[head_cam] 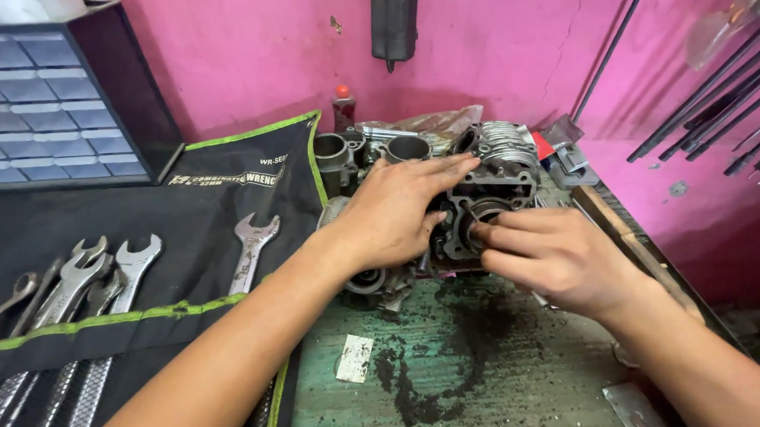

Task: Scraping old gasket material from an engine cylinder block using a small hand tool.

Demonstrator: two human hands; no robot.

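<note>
Left hand [392, 211] is laid palm-down over the near-left side of the engine cylinder head [489, 197], fingers extended and held close together across its top edge, thumb tucked toward the round port; nothing is pinched, the part is braced. Right hand [554, 254] is brought in from the right, fingers loosely curled, index and middle fingertips [482, 229] pressed at the rim of the round bore on the near face; whether something small is held between them cannot be told. The cylinder head is stood on the stained green workbench [478, 362], near its middle, finned section turned away toward the pink wall [256, 49]. Just behind it, two more cylinder castings [369, 151] with open bores are seen, with a crumpled plastic bag [436, 119] and a red-capped bottle [343, 107] beyond. Further metal parts are partly hidden under the left wrist. A small white scrap [355, 357] is lying on the bench nearer the camera, beside dark oily grit. To the left, a black tool roll [227, 185] with green edging is spread out, combination wrenches [87, 274] slotted in it. A small-parts drawer cabinet [52, 99] is at far left; dark rods [704, 93] are leaned on the wall at right.
</note>
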